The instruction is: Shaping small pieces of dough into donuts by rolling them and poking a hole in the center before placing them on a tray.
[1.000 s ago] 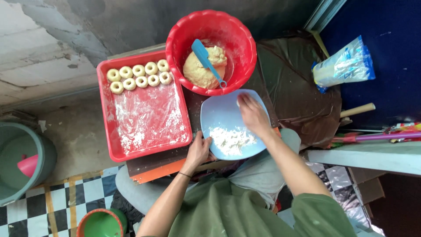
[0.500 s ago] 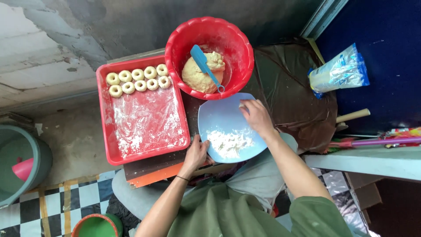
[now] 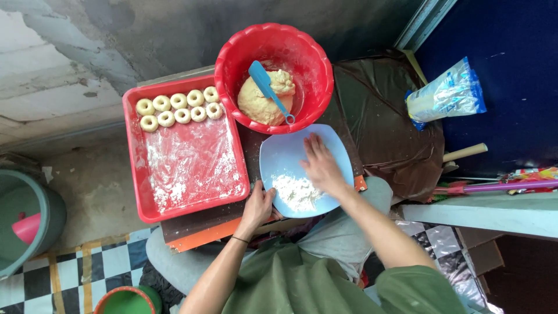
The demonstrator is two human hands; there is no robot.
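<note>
Right hand: we see our right hand lying palm down on the pale blue plate, fingers spread apart and flat, clamped on nothing.
Left hand: our left hand grips the near left rim of the plate, fingers curled together around the edge, thumb on top.
Plate: it sits on the dark board in front of our knees, just beside the red tray and touching the red bowl's near side.
Flour: a white heap of flour lies on the near part of the plate, just beside our right wrist.
Bowl: the round red bowl holds a lump of dough with a blue spatula resting on it.
Tray: the red tray carries two rows of dough rings at its far end; its floured plastic lining is otherwise bare.
Side: a clear bag lies well apart to our right.
</note>
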